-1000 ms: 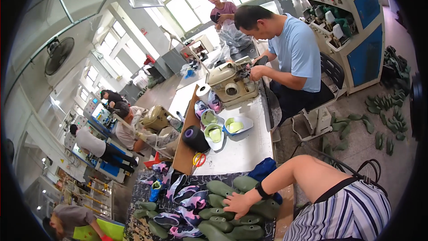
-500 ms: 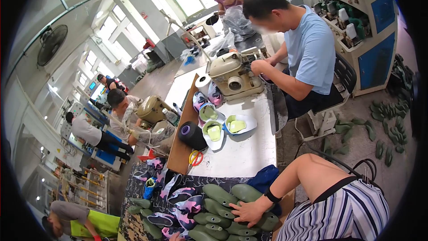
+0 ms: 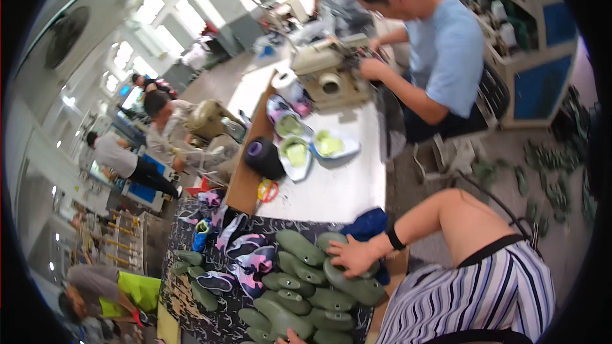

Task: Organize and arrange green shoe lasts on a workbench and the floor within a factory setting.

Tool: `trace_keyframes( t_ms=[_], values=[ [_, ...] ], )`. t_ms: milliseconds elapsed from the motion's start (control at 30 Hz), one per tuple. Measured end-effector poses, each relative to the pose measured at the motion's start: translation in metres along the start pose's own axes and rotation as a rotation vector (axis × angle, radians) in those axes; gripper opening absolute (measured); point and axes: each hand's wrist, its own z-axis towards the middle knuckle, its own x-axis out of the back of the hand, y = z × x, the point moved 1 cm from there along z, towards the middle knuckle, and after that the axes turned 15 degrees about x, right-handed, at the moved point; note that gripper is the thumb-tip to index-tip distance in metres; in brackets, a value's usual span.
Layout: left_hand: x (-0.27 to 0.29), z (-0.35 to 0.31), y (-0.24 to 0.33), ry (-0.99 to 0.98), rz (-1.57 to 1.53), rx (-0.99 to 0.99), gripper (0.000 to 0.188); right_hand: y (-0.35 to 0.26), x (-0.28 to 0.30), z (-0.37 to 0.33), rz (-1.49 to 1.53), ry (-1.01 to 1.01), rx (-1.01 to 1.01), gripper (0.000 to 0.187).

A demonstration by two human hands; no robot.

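Note:
Green shoe lasts (image 3: 299,248) lie packed side by side on a dark patterned board (image 3: 220,226). My right hand (image 3: 354,256), with a black band at its wrist, is spread open over the lasts at the right of the group, fingers resting on them. At the bottom edge the fingers of my left hand (image 3: 291,337) curl at the end of a large green last (image 3: 280,316); most of that hand is cut off. Left of the lasts lie pink, black and grey patterned shoe uppers (image 3: 248,266). A dark blue cloth (image 3: 366,224) sits just beyond my right hand.
On the white table ahead stand a sewing machine (image 3: 331,73), white shoes with pale green insides (image 3: 328,144), a black thread cone (image 3: 264,158) and orange-handled scissors (image 3: 267,191). A co-worker in light blue (image 3: 449,51) sits at the machine. More lasts (image 3: 551,172) lie on the floor at right.
The view has tipped downward, so more of the lasts shows. My right hand has shifted farther along the group. My left hand has moved right, to the large last's end.

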Motion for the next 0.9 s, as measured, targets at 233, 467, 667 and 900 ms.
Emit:
trace_keyframes(
  t_ms=[233,467,667,900],
  values=[
    [0.000,-0.006,-0.024,0.187,0.070,0.018,0.055,-0.001,-0.010,0.045,0.029,-0.028,0.096,0.048],
    [-0.027,0.005,0.004,-0.031,-0.114,0.080,0.050,0.015,-0.014,0.005,0.081,0.057,-0.076,0.059],
    [0.018,-0.031,-0.003,-0.229,-0.106,0.282,0.075,-0.007,-0.013,0.019,0.153,0.076,-0.037,0.057],
    [0.040,-0.129,-0.015,-0.243,0.157,0.138,0.060,-0.002,-0.013,0.016,0.145,0.046,-0.004,0.058]
  ],
)
